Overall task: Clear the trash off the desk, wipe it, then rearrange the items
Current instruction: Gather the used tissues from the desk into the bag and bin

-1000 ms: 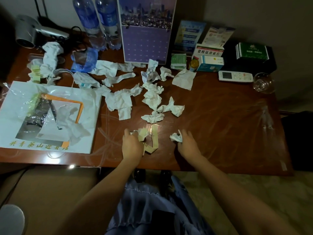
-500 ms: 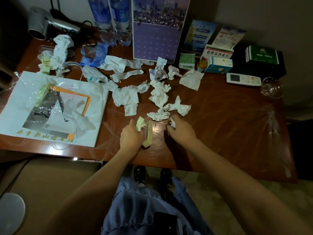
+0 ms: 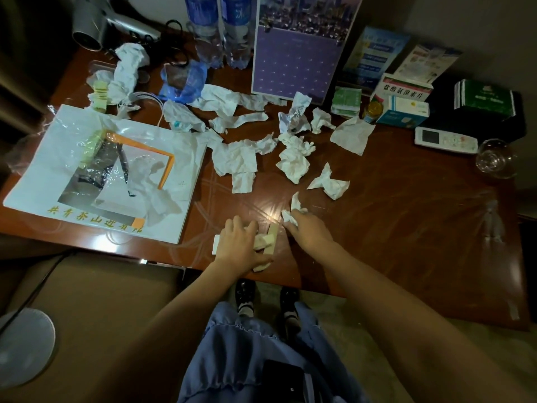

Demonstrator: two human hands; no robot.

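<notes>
Both hands are lower and nearer the desk (image 3: 406,228) front edge than half a second back. Left hand (image 3: 239,245) now lies palm-down over the beige paper scraps (image 3: 268,239), fingers loosely curled on them; earlier it held a scrap lifted off the surface. Looks like it's pinning or raking the scraps together, though I can't tell if it actually grips any. Right hand (image 3: 309,229) pinches a small tissue wad (image 3: 292,210) at the fingertips, same wad as before, dragged toward the scraps.

Meaning: trash is being consolidated into one pile at the front edge, not removed yet. Most tissues (image 3: 293,164) sit untouched mid-desk, more by the white bag (image 3: 58,158) and blue bag (image 3: 183,82) at back left. Clearing has barely begun; wipe and rearrange are not started. Bottles (image 3: 220,30), calendar (image 3: 296,59), boxes (image 3: 404,103), remote (image 3: 446,139), glass (image 3: 494,159) stay along the back and right.
</notes>
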